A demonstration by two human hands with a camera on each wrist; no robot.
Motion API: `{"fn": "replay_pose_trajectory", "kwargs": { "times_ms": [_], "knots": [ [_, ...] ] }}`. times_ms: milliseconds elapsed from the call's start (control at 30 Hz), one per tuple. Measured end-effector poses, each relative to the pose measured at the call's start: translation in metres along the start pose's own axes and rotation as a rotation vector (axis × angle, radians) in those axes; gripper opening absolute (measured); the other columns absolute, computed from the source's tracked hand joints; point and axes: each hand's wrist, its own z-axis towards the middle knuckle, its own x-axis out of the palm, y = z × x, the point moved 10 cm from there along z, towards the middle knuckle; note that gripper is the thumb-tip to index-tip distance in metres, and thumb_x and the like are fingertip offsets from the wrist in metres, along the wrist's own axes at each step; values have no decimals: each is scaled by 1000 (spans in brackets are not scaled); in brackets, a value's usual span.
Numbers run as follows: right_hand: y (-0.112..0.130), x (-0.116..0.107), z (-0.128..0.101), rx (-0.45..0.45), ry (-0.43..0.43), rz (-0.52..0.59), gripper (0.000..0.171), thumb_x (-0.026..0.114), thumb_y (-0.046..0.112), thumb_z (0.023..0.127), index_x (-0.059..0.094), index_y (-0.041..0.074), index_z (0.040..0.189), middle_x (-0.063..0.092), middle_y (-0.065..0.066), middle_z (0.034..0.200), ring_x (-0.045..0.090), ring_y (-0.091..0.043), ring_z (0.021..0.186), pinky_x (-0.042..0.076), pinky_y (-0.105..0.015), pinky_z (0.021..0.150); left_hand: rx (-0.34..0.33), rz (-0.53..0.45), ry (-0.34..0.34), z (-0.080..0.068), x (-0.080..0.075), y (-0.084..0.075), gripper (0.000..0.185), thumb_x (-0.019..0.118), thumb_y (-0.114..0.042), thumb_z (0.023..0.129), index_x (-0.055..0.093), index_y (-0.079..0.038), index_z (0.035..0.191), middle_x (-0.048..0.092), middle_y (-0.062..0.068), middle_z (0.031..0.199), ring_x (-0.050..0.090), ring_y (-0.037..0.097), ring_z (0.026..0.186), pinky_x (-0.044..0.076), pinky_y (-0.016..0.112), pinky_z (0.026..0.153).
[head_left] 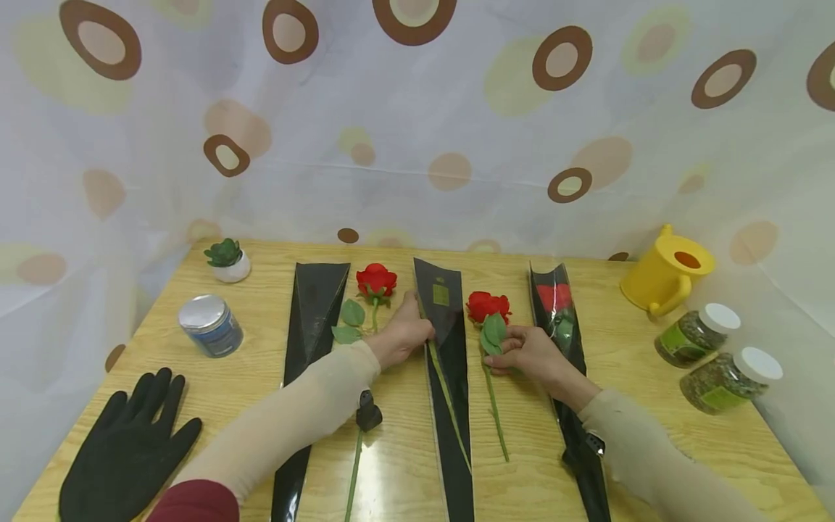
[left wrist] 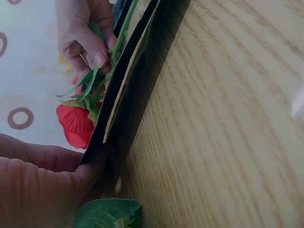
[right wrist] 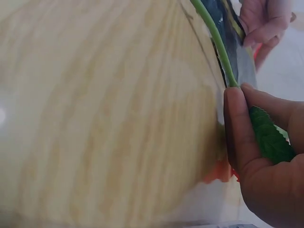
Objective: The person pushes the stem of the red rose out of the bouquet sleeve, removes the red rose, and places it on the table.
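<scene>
We count three black sleeves on the wooden table (head_left: 652,449), three red roses, two herb jars, one glove, one tin, one small potted plant and one yellow watering can.

From the left: the black glove (head_left: 127,449), the silver-lidded tin (head_left: 211,325) and the potted succulent (head_left: 225,259). The left sleeve (head_left: 312,319) lies beside the left rose (head_left: 375,281). Our left hand (head_left: 403,333) rests on the upper left edge of the middle sleeve (head_left: 449,355), thumb pressing that edge in the left wrist view. Our right hand (head_left: 530,354) pinches the middle rose (head_left: 488,307) at its stem and leaf, just right of the middle sleeve.

The right sleeve (head_left: 562,319) holds the third rose (head_left: 556,296), dim behind film. The watering can (head_left: 665,272) follows, then two white-lidded jars (head_left: 696,335) (head_left: 730,379) of dried green matter.

The sleeves' lower ends are cut off.
</scene>
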Motion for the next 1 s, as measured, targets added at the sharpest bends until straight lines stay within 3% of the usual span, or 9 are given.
{"fn": "replay_pose_trajectory", "kwargs": {
  "times_ms": [33,100,233,333,433,533,767,900,1000],
  "knots": [
    [-1,0,-1,0,-5,17,78,79,5,85,31,-18,141,60,-14,91,66,-22,89,52,-43,89,16,14,-5,0,1,-2,100,46,26,76,-4,-7,157,5,18,162,25,29,140,34,40,101],
    [-3,0,-2,7,-15,40,78,78,3,85,30,-18,142,60,-16,93,68,-23,85,55,-40,82,51,47,-12,1,3,-5,103,45,26,76,-3,-13,158,5,16,162,48,32,112,40,37,84],
    [-4,-2,-4,4,-44,44,82,78,4,86,25,-16,145,61,-18,95,71,-26,83,56,-36,79,78,127,-1,0,7,-8,94,45,25,77,16,-14,158,13,14,161,49,31,101,34,37,71],
    [-4,-2,-5,3,-58,50,63,77,4,86,39,-16,132,60,-15,88,71,-26,82,56,-36,79,71,180,8,-1,9,-8,78,45,22,78,34,-4,151,26,17,156,34,25,130,35,35,79],
    [-5,-2,-6,4,-80,66,37,76,1,86,47,-11,105,56,-12,76,70,-26,81,56,-36,76,50,191,10,-2,12,-8,67,47,17,81,41,2,146,35,19,148,43,29,114,36,34,73],
    [-3,-3,-8,-4,-108,11,33,77,5,86,47,-6,94,57,-10,73,69,-25,81,57,-35,75,19,187,-2,-3,12,-6,62,51,11,85,42,3,146,32,21,144,44,27,95,38,32,69],
    [14,-10,-18,-69,-186,-337,53,82,28,83,58,-4,116,70,-8,93,66,-21,86,50,-43,79,-11,196,13,-7,15,-8,57,54,0,92,40,0,147,20,25,147,41,31,100,35,39,80],
    [28,-17,-28,-140,-208,-430,71,83,30,82,50,-8,134,67,-15,109,65,-30,97,50,-49,84,-5,224,6,-10,14,-12,58,55,-3,92,39,-1,148,15,24,152,40,34,116,37,40,85],
    [41,-26,-37,-197,-222,-476,73,81,27,85,47,-8,138,62,-21,118,61,-35,105,50,-51,86,55,288,-13,-15,15,-26,58,55,-3,93,37,-2,149,11,21,156,32,34,133,38,41,90]
  ]
}}
